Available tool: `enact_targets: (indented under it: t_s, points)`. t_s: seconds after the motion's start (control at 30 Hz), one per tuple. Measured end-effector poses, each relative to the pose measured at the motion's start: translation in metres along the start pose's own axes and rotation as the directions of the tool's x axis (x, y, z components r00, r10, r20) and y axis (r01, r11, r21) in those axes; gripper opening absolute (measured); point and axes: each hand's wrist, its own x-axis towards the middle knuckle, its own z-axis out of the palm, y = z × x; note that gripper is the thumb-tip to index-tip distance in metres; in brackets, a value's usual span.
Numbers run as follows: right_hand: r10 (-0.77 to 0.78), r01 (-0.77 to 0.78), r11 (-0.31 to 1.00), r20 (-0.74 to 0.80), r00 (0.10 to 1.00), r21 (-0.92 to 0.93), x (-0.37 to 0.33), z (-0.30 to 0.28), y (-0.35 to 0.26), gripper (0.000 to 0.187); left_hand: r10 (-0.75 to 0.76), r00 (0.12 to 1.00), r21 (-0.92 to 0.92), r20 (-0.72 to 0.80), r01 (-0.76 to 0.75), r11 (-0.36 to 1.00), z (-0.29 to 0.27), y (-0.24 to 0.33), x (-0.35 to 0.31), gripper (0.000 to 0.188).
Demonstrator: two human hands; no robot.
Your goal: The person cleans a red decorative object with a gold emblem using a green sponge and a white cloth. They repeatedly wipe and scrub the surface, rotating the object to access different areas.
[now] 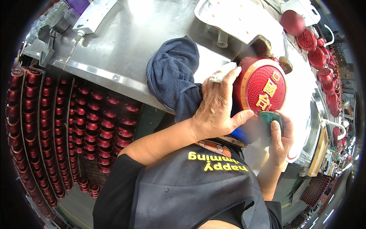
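A round red vessel point(263, 89) with raised gold characters and a gold rim band sits tilted on the bench in front of me, against a worn brown rest point(261, 46). My left hand point(215, 103) lies along its left side, thumb stretched toward its lower edge. Between those fingers is a crumpled white cloth point(220, 77). At the vessel's near edge, my right hand point(282, 139) grips a small dark green piece point(270, 121), thumb on its face; its exact kind cannot be made out. Beside my left hand a dark blue towel point(171, 72) drapes over the bench edge.
The metal bench point(126, 49) carries a white tray point(232, 15) at the back and a white power strip point(95, 17) at the far left. Racks of red cups point(95, 126) stand below left. More red round pieces point(307, 40) line the right side, near a wooden frame point(317, 152).
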Motion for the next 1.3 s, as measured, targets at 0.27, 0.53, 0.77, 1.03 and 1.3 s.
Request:
enact_targets:
  t_s: [0.27,0.53,0.77,1.03,1.3]
  points:
    - [0.017,-0.017,1.0,-0.038,0.999,0.0,-0.002,0.001,0.008,0.03,-0.027,1.0,-0.044,0.011,0.028,0.999,0.0,-0.004,-0.001,0.097]
    - [-0.01,0.01,1.0,-0.029,1.0,-0.007,-0.004,0.003,0.007,0.029,-0.037,0.999,0.107,0.034,0.033,0.994,-0.002,0.017,-0.009,0.113]
    - [-0.017,0.01,0.998,-0.11,0.994,-0.069,-0.009,0.003,0.013,0.03,-0.149,0.986,0.014,0.081,0.148,0.989,0.0,0.009,-0.008,0.107]
    - [-0.269,0.25,0.957,-0.137,0.953,-0.146,-0.022,0.023,0.024,0.035,0.002,0.998,0.08,0.066,-0.007,0.997,0.0,0.003,-0.007,0.105]
    - [-0.305,0.309,0.951,-0.26,0.916,-0.028,-0.018,0.02,0.042,0.035,-0.03,0.994,0.034,0.106,0.026,0.999,0.0,-0.003,-0.007,0.105]
